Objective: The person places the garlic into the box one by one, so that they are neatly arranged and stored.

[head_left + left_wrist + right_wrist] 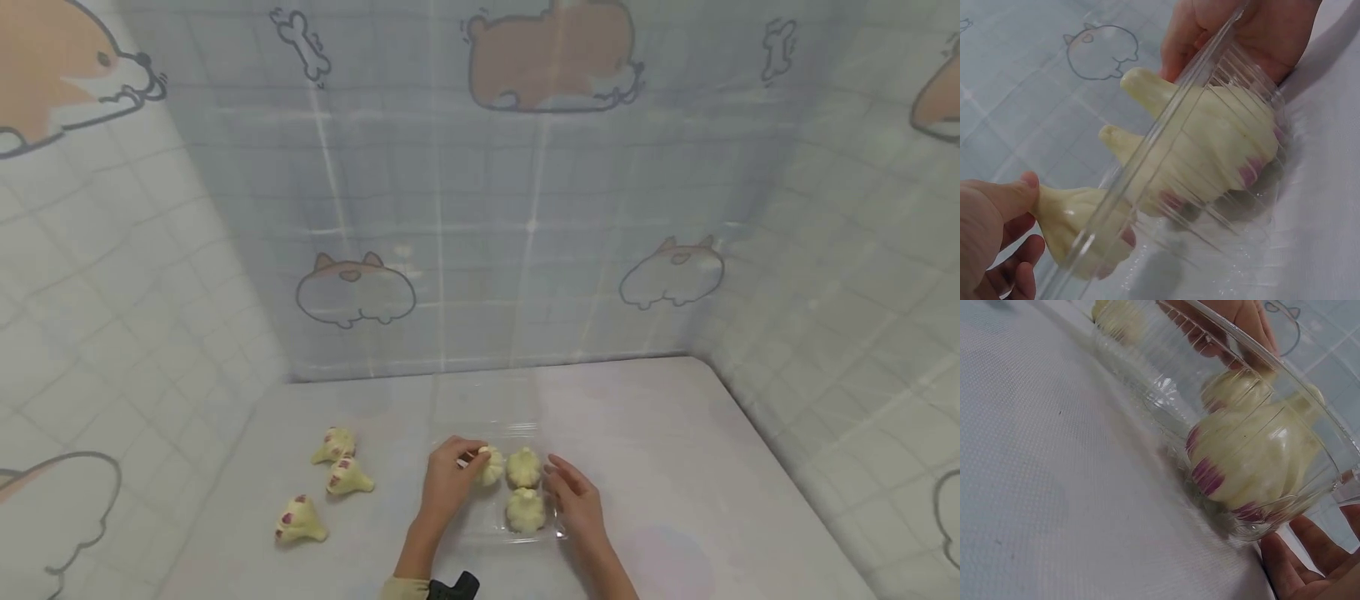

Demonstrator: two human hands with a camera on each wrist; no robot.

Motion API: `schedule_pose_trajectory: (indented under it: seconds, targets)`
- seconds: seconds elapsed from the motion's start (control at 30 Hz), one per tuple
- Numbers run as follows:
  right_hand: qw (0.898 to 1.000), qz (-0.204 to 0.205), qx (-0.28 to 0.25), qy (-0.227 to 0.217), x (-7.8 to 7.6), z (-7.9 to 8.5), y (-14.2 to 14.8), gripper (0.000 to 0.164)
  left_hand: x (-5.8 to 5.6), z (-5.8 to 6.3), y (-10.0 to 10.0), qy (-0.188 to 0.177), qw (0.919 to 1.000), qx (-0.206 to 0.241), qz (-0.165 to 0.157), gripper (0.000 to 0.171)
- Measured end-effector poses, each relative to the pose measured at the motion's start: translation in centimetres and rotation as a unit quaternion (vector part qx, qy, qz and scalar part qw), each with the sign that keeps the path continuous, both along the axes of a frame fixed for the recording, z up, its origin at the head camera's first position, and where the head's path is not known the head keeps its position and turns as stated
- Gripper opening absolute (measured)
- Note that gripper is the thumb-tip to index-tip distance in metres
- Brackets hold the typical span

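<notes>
My left hand (447, 483) pinches a pale garlic bulb (1072, 215) by its stem, at the left side of a clear plastic container (480, 533). In the left wrist view this bulb hangs just inside the container's wall; whether it touches the bottom I cannot tell. Two other garlic bulbs, a far one (524, 467) and a near one (526, 510), sit in the right half with stems up and purple patches low down. At the container's right wall is my right hand (577, 498), its fingers (1319, 547) loosely extended against or very near the plastic.
Three more garlic bulbs lie on the white tabletop (660, 467) to the left: a far one (337, 444), one against it (349, 477) and a nearer one (300, 520). The container's transparent lid (486, 404) lies folded back toward the patterned curtain (487, 317).
</notes>
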State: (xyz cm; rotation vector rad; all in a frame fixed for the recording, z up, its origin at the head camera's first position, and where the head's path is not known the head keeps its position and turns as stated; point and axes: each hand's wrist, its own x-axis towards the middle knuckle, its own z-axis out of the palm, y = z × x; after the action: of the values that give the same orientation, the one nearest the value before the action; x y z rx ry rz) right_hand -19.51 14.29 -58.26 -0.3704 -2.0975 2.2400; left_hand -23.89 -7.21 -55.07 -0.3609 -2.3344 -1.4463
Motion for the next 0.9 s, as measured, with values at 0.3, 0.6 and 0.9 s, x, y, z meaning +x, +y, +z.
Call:
schedule_pose_trajectory:
  seconds: [0.3,0.6,0.9]
  targets:
    - [1.0,0.004,0.007,0.002,0.1,0.0,0.0,0.04,0.1,-0.1,0.1,-0.025,0.9993,-0.027,-0.005,0.011]
    - [1.0,0.012,0.021,0.007,0.0,-0.1,0.2,0.04,-0.1,-0.9,0.3,-0.027,0.9994,-0.016,-0.011,0.012]
    - [1.0,0.014,0.012,0.01,0.3,0.1,-0.1,0.04,0.2,-0.7,0.2,-0.032,0.9991,-0.026,-0.009,0.012]
